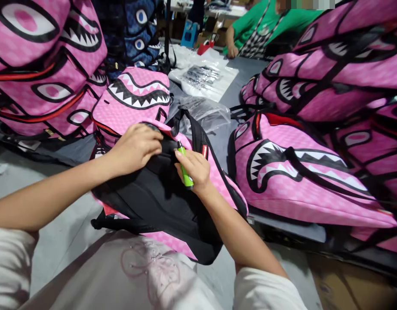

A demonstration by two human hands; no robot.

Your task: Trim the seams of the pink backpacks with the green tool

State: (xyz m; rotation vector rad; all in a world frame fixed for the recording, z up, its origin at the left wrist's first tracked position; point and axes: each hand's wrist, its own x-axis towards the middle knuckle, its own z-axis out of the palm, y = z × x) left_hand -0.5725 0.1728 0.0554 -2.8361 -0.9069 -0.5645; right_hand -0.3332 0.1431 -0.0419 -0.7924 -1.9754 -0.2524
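A pink and black backpack [146, 189] rests against my front at the table's edge, its black back panel and straps facing me. My left hand [136, 146] grips the backpack's upper edge with curled fingers; the fingertips are partly hidden in the dark fabric. In my right hand [195, 170] is a green lighter-like tool [185, 165] with a dark tip, held upright near the same edge, thumb along it. Just beyond lies a smaller pink bag [133, 92] with a printed toothy mouth.
Pink backpacks are piled at the left [40, 56] and right [330, 77]. One backpack [298, 163] lies close to my right arm. Plastic bags [204, 82] cover the table [243, 69] ahead. A person in green [259, 26] is across it, near a red tape dispenser [205, 47].
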